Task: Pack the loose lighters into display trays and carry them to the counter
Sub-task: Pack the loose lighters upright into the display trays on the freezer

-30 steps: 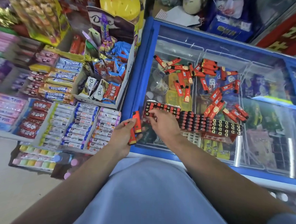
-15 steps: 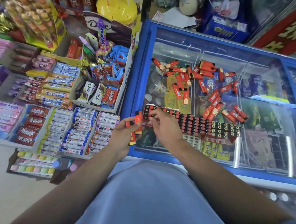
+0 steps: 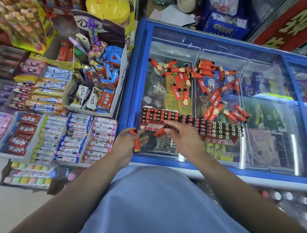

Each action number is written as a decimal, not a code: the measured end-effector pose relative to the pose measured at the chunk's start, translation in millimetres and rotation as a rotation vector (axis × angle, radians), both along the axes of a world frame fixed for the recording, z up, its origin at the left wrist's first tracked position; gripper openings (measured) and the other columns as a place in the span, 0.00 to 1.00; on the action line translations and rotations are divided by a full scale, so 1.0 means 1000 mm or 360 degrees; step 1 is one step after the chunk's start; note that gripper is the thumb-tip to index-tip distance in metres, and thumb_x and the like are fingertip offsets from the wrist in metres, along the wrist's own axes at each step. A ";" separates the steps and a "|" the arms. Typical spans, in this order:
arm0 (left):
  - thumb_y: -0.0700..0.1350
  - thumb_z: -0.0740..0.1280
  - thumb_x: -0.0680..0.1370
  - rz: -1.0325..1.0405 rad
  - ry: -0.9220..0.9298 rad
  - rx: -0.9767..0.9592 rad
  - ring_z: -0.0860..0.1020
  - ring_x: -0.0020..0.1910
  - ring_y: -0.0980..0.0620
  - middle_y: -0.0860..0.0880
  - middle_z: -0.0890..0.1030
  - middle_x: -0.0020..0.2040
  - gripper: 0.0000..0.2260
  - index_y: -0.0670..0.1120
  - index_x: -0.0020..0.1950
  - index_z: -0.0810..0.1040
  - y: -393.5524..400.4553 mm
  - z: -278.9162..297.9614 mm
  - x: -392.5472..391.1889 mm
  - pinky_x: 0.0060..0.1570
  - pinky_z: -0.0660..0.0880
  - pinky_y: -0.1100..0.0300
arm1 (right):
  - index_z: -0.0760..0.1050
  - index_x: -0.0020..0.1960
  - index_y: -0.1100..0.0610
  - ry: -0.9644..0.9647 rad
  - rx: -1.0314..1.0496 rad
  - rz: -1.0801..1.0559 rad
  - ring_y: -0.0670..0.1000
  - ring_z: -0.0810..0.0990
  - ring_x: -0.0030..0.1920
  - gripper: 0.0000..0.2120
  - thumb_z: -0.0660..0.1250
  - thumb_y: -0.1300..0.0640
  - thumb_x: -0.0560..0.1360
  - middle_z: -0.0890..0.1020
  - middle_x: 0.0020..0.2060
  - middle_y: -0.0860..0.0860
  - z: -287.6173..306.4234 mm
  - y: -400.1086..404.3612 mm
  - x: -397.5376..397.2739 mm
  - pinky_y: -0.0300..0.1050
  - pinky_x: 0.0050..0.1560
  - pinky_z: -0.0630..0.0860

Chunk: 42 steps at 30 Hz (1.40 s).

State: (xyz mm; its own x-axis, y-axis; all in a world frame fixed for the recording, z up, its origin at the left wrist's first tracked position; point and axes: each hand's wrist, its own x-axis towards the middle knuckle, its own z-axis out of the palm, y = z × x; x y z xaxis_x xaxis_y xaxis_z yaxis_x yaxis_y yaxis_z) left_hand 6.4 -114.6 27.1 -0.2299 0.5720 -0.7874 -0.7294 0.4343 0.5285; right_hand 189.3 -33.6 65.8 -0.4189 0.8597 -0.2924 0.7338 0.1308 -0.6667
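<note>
both grips hold lighters: left hand (image 3: 127, 145) one (image 3: 136, 143), right hand (image 3: 180, 135) another (image 3: 160, 131).

Pale blue garment (image 3: 148, 203) over the torso, forearms bare (no sleeves visible)

"Dove" on chocolate box (image 3: 101, 25) (and "mentos" roll (image 3: 92, 35)).
</note>
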 end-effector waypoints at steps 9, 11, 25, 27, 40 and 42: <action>0.40 0.66 0.83 0.0112 0.0182 0.0050 0.87 0.46 0.44 0.42 0.87 0.52 0.03 0.42 0.56 0.76 -0.006 0.005 0.003 0.46 0.85 0.51 | 0.82 0.61 0.57 -0.0072 0.0501 0.0286 0.47 0.78 0.45 0.10 0.70 0.58 0.80 0.80 0.51 0.50 -0.038 0.008 -0.034 0.41 0.51 0.76; 0.44 0.67 0.83 0.0036 0.0242 0.0012 0.87 0.43 0.47 0.45 0.88 0.49 0.04 0.46 0.57 0.79 -0.008 0.007 0.004 0.43 0.85 0.53 | 0.82 0.62 0.56 -0.0103 0.0503 0.0291 0.49 0.80 0.45 0.11 0.70 0.56 0.80 0.81 0.50 0.50 -0.042 0.010 -0.037 0.46 0.52 0.79; 0.28 0.56 0.64 -0.0528 0.0343 0.0236 0.78 0.30 0.48 0.42 0.82 0.35 0.33 0.47 0.66 0.76 0.000 0.017 0.025 0.29 0.69 0.60 | 0.79 0.64 0.45 0.0479 -0.0270 0.0358 0.42 0.79 0.43 0.13 0.70 0.52 0.80 0.81 0.48 0.40 0.004 0.003 -0.012 0.39 0.48 0.76; 0.32 0.56 0.60 -0.0679 0.0261 0.0310 0.75 0.27 0.48 0.42 0.80 0.33 0.32 0.47 0.62 0.77 0.002 0.023 0.030 0.26 0.65 0.62 | 0.80 0.62 0.47 0.0465 -0.0394 0.0567 0.41 0.79 0.42 0.13 0.73 0.55 0.78 0.81 0.50 0.35 0.012 0.005 -0.002 0.36 0.47 0.74; 0.33 0.67 0.74 -0.0861 0.2282 0.0358 0.74 0.64 0.54 0.52 0.79 0.66 0.23 0.48 0.68 0.79 0.002 -0.006 0.021 0.62 0.72 0.58 | 0.83 0.47 0.50 -0.0100 0.0064 0.0113 0.44 0.81 0.37 0.11 0.77 0.45 0.72 0.85 0.38 0.44 -0.002 0.030 0.006 0.40 0.40 0.79; 0.34 0.69 0.73 -0.1358 0.2524 0.0419 0.60 0.80 0.47 0.48 0.66 0.80 0.34 0.45 0.80 0.67 0.004 -0.017 0.021 0.77 0.59 0.49 | 0.83 0.58 0.52 -0.0212 0.0270 0.0252 0.47 0.83 0.43 0.12 0.74 0.49 0.77 0.86 0.46 0.49 -0.008 0.030 -0.003 0.45 0.51 0.80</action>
State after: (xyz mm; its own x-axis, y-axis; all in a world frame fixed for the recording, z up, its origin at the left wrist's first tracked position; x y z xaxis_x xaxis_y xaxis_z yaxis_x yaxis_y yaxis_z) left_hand 27.0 -110.3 10.4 -0.1978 0.9801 -0.0192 0.8280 0.1775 0.5318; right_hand 186.3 -3.2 57.6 -0.5195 0.8279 -0.2115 0.7752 0.3526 -0.5241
